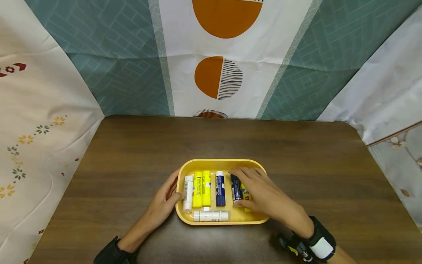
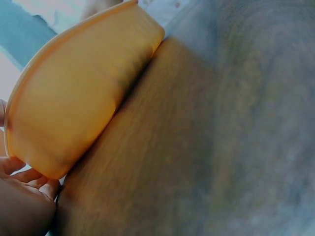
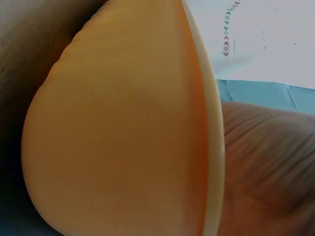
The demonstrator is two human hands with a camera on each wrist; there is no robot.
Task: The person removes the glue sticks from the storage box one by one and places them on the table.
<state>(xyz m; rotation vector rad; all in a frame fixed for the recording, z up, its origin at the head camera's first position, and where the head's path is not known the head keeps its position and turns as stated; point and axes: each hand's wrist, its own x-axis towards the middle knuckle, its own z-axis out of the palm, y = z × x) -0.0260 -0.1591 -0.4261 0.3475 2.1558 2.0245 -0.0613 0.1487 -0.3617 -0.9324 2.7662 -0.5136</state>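
A yellow tray of glue sticks lies on the table in the head view. My left hand grips its left end, thumb over the rim; the left wrist view shows fingers against the outer wall. Reaching over the right end, my right hand pinches a dark blue glue stick lengthwise, fingertips at its top and thumb at its bottom. Partly under that hand is a yellow glue stick. The tray wall fills much of the right wrist view, hiding those fingertips.
Left in the tray stand side by side a white stick and two yellow ones. Another dark blue stick is mid-tray; a white one lies crosswise along the near side. Patterned cloths hang around the brown table.
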